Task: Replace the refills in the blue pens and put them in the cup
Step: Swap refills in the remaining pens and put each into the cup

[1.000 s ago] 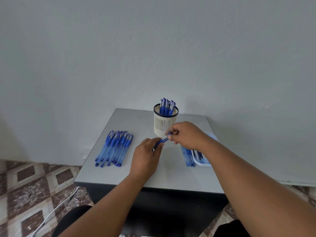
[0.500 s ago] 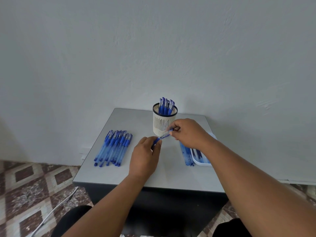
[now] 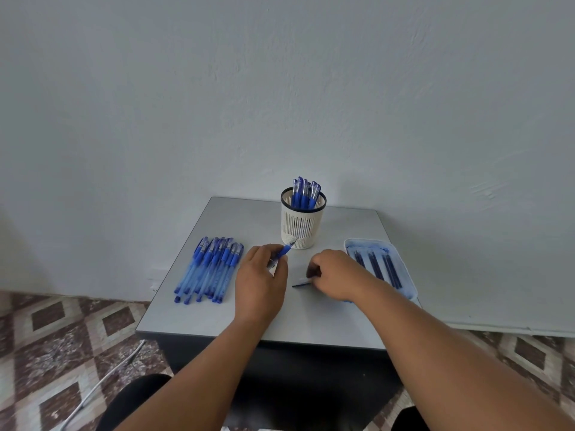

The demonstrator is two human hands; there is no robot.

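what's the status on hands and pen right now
Left hand grips pen, tip toward cup. Right hand low on table at a thin refill; grip unclear. Nothing blocking cup.

The tabletop (image 3: 326, 318) is plain pale grey with a dark front edge, and on it at 12 o'clock stands a cream slotted pen cup (image 3: 302, 227) with a black rim, holding pens (image 3: 304, 194) with deep blue grips and clear caps. At 9 o'clock lies a row of translucent light-blue pens (image 3: 208, 269) with darker blue caps; at 3 o'clock a white tray (image 3: 404, 275), smeared blue, carries dark navy refills (image 3: 378, 267). The floor (image 3: 62, 343) is tiled in brown-and-cream marbled diamonds, and the wall (image 3: 280, 88) is plain pale grey.
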